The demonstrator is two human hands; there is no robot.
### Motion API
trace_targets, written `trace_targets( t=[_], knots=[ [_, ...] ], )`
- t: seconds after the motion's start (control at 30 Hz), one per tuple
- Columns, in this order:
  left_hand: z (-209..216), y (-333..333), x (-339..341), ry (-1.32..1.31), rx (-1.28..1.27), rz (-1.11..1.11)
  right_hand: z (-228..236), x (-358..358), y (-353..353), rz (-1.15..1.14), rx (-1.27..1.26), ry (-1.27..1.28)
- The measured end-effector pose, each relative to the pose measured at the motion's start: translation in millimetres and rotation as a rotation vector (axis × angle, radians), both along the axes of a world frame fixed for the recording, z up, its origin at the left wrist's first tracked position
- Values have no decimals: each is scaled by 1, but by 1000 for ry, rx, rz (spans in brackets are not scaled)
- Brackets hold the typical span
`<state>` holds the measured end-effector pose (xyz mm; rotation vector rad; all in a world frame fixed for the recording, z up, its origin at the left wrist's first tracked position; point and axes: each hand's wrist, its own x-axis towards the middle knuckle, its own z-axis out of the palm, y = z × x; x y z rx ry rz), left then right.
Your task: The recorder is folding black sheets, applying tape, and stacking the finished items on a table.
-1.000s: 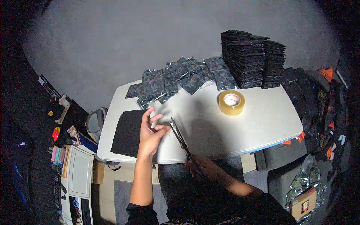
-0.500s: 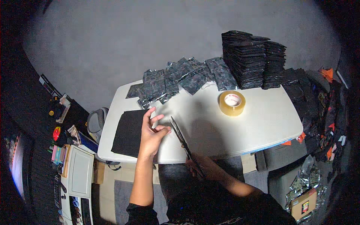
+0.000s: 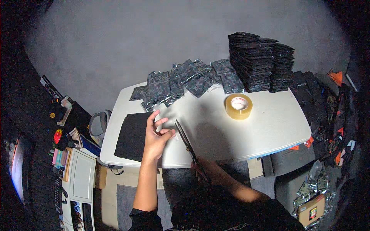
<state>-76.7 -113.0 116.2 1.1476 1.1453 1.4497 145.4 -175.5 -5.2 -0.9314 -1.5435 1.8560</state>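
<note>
My left hand [image 3: 155,139] is raised over the table's near left part, beside a flat black folded cloth or bag [image 3: 133,136]. Its thumb and index finger are pinched together, while the other fingers curl loosely apart. Something pale and see-through may sit at the pinch, too small to make out. In my right hand [image 3: 206,171], at the near edge, are dark scissors [image 3: 185,141]. Their blades point up and away, looking nearly closed, just right of my left fingertips. A roll of clear yellowish tape [image 3: 239,106] lies on the white table [image 3: 269,127], right of the scissors.
Camouflage-patterned packets in clear plastic [image 3: 196,79] line the table's far edge. A tall stack of black folded items [image 3: 250,63] stands at the back right. Left of the table are a white cabinet [image 3: 81,177] and a grey chair [image 3: 99,125]. A cardboard box [image 3: 311,211] sits lower right.
</note>
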Motion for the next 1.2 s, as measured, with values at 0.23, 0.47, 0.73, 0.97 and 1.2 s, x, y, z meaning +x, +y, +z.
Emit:
trace_targets(
  t=[0.23,0.47,0.73,0.97,1.2],
  knots=[
    [0,3,-7,-32,-15,-36,-7,-2,5,7,-208,84],
    [12,-11,-4,-117,16,-13,6,-1,15,38,-218,69],
    [21,-34,-15,-150,117,33,9,-7,47,-85,793,-265],
    [2,-38,-31,-178,86,91,90,12,78,-208,716,-479],
    [-13,-24,-3,-207,242,12,43,26,104,-453,1011,-531]
  ],
)
